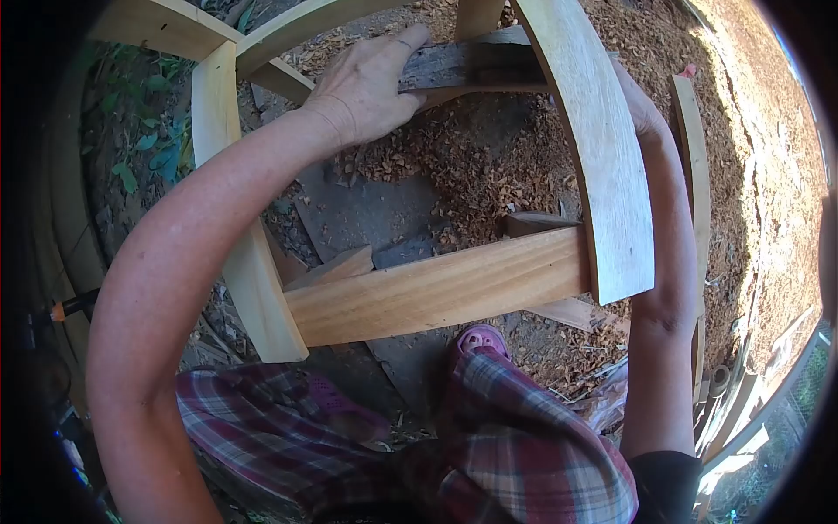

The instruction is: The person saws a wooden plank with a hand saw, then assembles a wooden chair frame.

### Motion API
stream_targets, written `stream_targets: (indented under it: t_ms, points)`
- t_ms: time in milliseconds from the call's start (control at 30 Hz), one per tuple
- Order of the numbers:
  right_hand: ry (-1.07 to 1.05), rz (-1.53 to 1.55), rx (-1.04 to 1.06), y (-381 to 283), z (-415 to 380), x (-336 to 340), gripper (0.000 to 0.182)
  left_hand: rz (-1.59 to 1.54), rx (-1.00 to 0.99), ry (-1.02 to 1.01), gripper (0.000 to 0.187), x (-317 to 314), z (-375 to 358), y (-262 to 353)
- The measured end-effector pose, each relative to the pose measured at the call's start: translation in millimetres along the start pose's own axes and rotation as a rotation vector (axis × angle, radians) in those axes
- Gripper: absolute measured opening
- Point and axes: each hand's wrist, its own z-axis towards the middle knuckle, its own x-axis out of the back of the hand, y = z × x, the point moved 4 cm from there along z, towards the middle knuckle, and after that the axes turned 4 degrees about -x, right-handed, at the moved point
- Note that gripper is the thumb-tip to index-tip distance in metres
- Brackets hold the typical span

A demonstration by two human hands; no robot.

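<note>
A pale wooden frame stands before me, with a horizontal front rail [436, 284], a left upright [253, 279] and a broad curved board [602, 148] on the right. Inside the frame, my left hand [371, 83] is on the left end of a dark, rough wooden block [476, 65], its thumb on the near side and its fingers at the far side. The right end of the block passes behind the curved board. My right hand [633, 96] reaches behind that board's outer edge, where its fingers are hidden.
Wood shavings [489, 166] cover the ground inside and right of the frame. A long narrow board [692, 192] lies at the right. Green plants [144, 144] grow at the left. Offcuts [336, 266] lie behind the front rail, and a pink shoe [480, 338] is below it.
</note>
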Motion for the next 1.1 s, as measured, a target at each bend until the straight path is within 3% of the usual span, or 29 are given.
stream_targets:
  t_ms: [67,167,300,367,433,467,533,567,667,700,767,800,900,967,1033,1100]
  points:
    - [0.008,-0.032,0.046,-2,-1,3,0.092,0.067,-0.161,0.14,0.055,-4,-1,0]
    - [-0.016,0.309,-0.267,-11,-13,2,0.09,0.122,-0.057,0.04,0.06,2,0,10]
    - [0.079,0.251,-0.021,-16,-21,-7,0.09,0.178,-0.099,0.078,0.065,4,16,38]
    - [0.126,0.293,-0.026,-18,-24,-10,0.098,0.156,-0.014,0.058,0.067,1,32,53]
    - [0.323,0.21,-0.144,-26,-39,-15,0.098,0.141,0.025,0.04,0.049,-2,46,67]
    - [0.485,0.078,-0.149,-33,-51,-17,0.089,0.123,0.078,0.015,0.044,-4,48,68]
    - [0.58,0.424,-0.343,-50,-82,-20,0.056,0.084,0.128,-0.023,0.038,-7,48,63]
    - [0.515,0.57,-0.409,-60,-94,-23,0.044,0.059,0.127,-0.037,0.036,-8,47,61]
    - [0.145,1.02,-0.229,-69,-105,-55,0.056,0.02,0.109,0.008,0.031,-14,43,51]
    - [0.176,1.04,-0.229,-75,-108,-52,0.056,-0.019,0.071,0.041,0.03,-17,42,45]
    - [0.104,1.318,-0.247,-87,-111,-54,0.06,-0.22,0.161,0.058,0.03,-24,39,33]
    - [0.126,1.317,-0.209,-88,-110,-54,0.062,-0.201,0.096,0.114,0.029,-20,40,41]
    - [0.082,1.253,-0.184,-92,-112,-55,0.063,-0.409,0.205,0.109,0.036,-34,32,3]
    - [0.073,1.268,-0.165,-97,-111,-56,0.063,-1.332,0.53,0.052,0.048,-62,27,-36]
    - [0.024,1.266,-0.17,-105,-113,-48,0.062,-1.459,0.474,-0.06,0.055,-69,30,-56]
    - [0.015,1.242,-0.157,-104,-112,-51,0.061,-1.566,0.471,-0.195,0.051,-72,32,-59]
